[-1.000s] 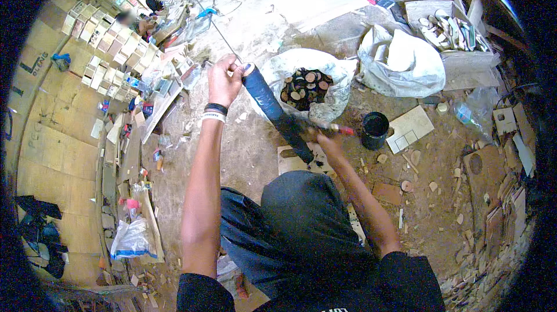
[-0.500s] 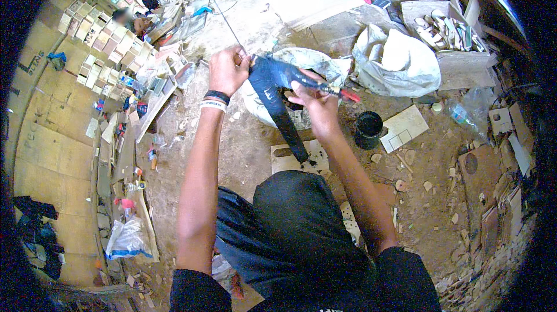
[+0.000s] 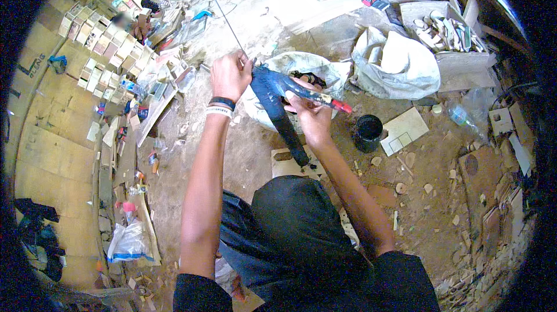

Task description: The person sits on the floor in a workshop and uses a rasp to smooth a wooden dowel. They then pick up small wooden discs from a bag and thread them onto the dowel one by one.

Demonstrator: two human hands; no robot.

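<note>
A long, black-coated piece (image 3: 271,106) slopes down from my left hand, and its lower end rests by a pale board (image 3: 283,164) with a cut-out. My left hand (image 3: 230,77) is closed at the upper end of this piece, pinching it. A thin line or rod (image 3: 223,16) reaches up and away from those fingers. In my right hand (image 3: 310,117) is a paintbrush (image 3: 319,97) with a worn, red-ended handle. Its dark bristle end lies against the upper part of the black piece; their border is hard to make out. Right of that hand stands a black pot (image 3: 368,132) with dark contents.
Behind the piece lies an open white sack (image 3: 336,71); another white sack (image 3: 400,65) is farther right. A pale panel (image 3: 405,131) lies beside the pot. Stacked small wooden boxes (image 3: 104,42) stand far left, near another person. Wood scraps (image 3: 464,219) litter the right-hand ground.
The brush and my right hand have shifted slightly left and down along the black piece. My left hand keeps its grip with only a slight shift.
</note>
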